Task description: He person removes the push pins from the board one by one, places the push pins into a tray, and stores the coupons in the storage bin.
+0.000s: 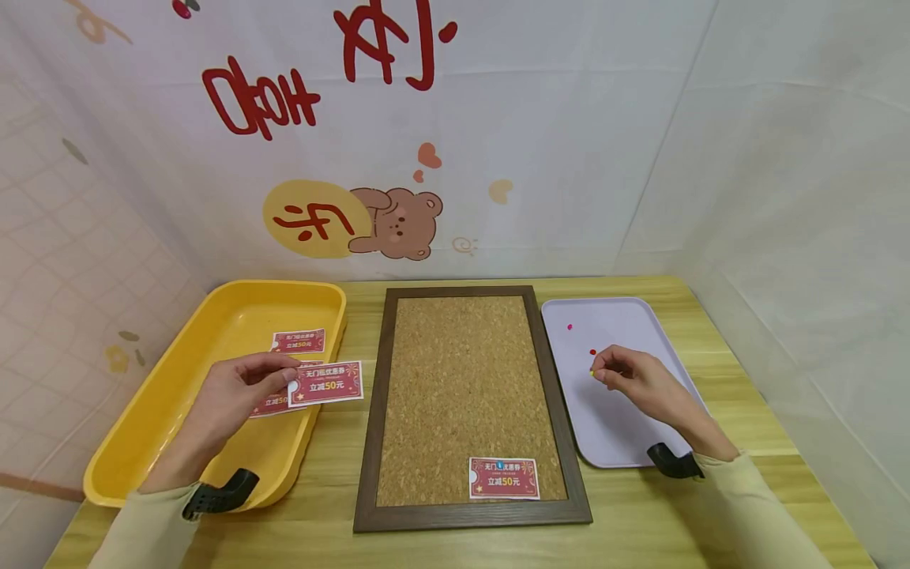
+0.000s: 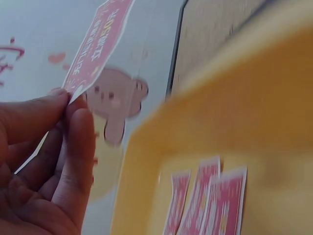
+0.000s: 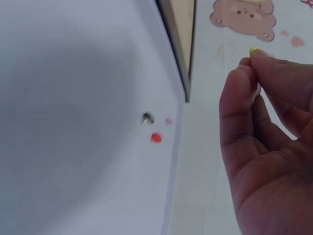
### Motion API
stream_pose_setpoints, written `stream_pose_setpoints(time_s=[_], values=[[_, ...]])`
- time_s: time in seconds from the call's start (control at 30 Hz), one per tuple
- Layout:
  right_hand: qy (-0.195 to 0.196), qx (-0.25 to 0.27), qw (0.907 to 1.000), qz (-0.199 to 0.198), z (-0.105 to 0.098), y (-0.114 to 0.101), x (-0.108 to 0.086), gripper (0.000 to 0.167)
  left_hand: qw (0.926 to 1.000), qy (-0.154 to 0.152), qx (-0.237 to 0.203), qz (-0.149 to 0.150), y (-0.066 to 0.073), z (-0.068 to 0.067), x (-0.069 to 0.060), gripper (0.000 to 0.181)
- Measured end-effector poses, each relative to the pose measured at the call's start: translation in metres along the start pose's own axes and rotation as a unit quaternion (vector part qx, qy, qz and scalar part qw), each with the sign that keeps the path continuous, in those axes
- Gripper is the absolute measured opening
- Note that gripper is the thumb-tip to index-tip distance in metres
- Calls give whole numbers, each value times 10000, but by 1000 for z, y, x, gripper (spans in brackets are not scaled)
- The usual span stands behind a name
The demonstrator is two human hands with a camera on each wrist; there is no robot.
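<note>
My left hand point(image 1: 235, 389) pinches a red printed coupon point(image 1: 337, 383) by its left end, over the right side of the yellow tub point(image 1: 245, 312). More coupons point(image 1: 302, 341) lie in the tub. Between thumb and fingertips, my right hand point(image 1: 645, 386) pinches a thumbtack with a yellow head point(image 3: 253, 49), above the lilac tray point(image 1: 614, 442); the tack's point is hidden. On the framed corkboard point(image 1: 465, 379), a similar coupon point(image 1: 512, 484) lies at the lower right with a blue tack point(image 1: 500, 465) at its top edge.
A pink tack point(image 1: 569, 326), a red tack point(image 1: 593, 352) and a dark tack point(image 3: 148, 117) lie loose in the tray. The board's brown frame point(image 1: 469, 514) stands between tub and tray on the wooden table point(image 1: 640, 521). Printed cloth point(image 1: 562, 158) walls the back and sides.
</note>
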State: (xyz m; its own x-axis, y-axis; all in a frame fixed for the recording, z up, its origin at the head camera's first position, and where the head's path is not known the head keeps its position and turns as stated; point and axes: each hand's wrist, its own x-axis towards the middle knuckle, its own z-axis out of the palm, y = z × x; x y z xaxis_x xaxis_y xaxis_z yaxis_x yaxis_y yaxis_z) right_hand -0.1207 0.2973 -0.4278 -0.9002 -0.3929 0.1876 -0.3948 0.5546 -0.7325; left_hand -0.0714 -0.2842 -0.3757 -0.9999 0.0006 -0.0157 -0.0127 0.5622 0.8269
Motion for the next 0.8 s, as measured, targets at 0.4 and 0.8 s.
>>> stream_pose_setpoints(time_s=[0.4, 0.8], values=[[-251, -4, 9989, 393, -10, 27, -5, 4, 9978, -639, -38, -170, -51, -49, 6, 33], [-471, -630, 9966, 234, -9, 41, -6, 13, 9880, -1091, 680, -860, -81, -69, 12, 34]])
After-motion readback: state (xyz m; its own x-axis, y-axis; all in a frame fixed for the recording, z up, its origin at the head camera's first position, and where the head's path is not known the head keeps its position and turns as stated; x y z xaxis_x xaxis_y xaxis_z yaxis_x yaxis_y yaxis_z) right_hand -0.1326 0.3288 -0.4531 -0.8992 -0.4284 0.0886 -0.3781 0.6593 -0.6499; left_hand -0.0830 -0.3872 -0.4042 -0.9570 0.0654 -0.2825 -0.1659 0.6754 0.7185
